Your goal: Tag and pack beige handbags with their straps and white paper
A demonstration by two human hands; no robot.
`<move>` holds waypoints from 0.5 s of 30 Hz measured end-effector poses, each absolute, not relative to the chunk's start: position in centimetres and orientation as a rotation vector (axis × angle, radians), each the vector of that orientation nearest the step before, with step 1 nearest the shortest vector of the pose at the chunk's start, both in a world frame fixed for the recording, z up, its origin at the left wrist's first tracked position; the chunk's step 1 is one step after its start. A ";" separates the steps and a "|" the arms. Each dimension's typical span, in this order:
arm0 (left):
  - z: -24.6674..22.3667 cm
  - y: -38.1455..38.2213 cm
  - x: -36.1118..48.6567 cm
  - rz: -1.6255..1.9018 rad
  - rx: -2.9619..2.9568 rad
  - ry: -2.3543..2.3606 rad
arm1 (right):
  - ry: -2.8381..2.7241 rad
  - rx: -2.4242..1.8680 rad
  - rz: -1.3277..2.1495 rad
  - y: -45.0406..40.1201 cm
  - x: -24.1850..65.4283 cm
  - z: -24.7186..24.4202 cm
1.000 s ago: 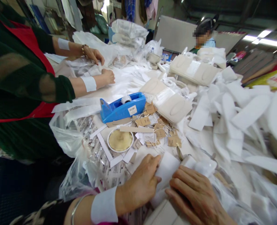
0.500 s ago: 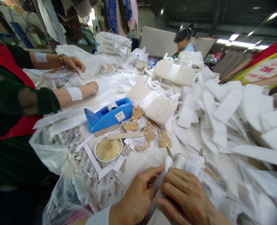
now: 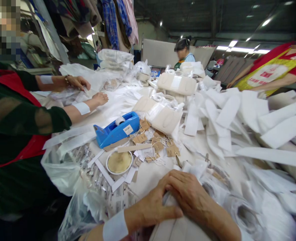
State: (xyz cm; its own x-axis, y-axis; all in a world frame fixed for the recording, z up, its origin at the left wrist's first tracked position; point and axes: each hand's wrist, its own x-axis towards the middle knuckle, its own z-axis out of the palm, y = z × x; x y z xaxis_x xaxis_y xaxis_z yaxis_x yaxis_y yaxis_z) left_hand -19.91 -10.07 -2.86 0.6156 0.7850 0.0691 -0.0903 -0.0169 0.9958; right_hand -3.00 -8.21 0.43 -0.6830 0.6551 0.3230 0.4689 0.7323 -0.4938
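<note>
A beige bag (image 3: 178, 231) with a stitched seam lies at the bottom middle, partly covered by my hands. My left hand (image 3: 151, 207) grips its near left side, thumb laid across the top and the other fingers bent round the far end. Over that end curls my right hand (image 3: 189, 192), its fingers overlapping those of the left and its fingertips hidden. Just beyond are clear plastic wrapping and a small metal clasp (image 3: 178, 162). Brown hang tags (image 3: 158, 144) on white strings lie farther off, beside a round tub of yellowish paste (image 3: 119, 162).
A blue tape dispenser (image 3: 117, 130) stands left of centre. Wrapped beige bags (image 3: 176, 83) are stacked behind it. White padding strips (image 3: 228, 113) heap up at right. A co-worker's hands (image 3: 100, 98) handle plastic at left; a person in a yellow apron (image 3: 265, 75) stands at right.
My hands have shifted from pinching along a white edge to cupping the bag's end, the right now overlapping the left. More of the bag shows. The camera view has turned slightly.
</note>
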 end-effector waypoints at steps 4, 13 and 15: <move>-2.8 -10.3 -19.3 0.734 1.380 0.792 | -2.136 -0.865 0.479 -7.5 -3.6 0.3; -2.5 -10.5 -19.4 0.646 1.408 1.027 | -1.096 -1.344 0.249 -10.3 8.0 7.7; -2.1 -10.4 -19.3 0.653 1.402 1.045 | -1.010 -1.547 0.373 -14.4 11.8 6.2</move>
